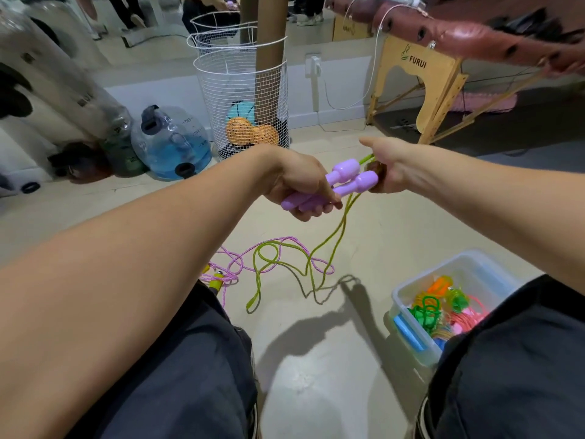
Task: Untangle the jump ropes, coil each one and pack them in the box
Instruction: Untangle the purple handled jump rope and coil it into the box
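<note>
Head cam | left hand [299, 185] grips both chunky lilac plastic handles [335, 185] | right hand [391, 167] pinches thin floppy lime-green cord [335, 239], probably light, kink-prone | best held near handles

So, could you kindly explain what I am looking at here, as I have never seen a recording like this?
There is no machine here. A person wears one wide-angle camera on the head, so this single picture looks forward and down over their own arms and dark-trousered knees.

The left hand grips two purple handles side by side. They belong to a jump rope with a green cord, which hangs down to the floor and loops there. The right hand holds that cord just beyond the handles.

On the floor the green loops lie across a pink rope, whose yellow handles show beside the left knee. By the right knee stands a clear plastic box already holding several colourful coiled ropes.

Behind are a white wire basket, a large water jug and a folding wooden table.
</note>
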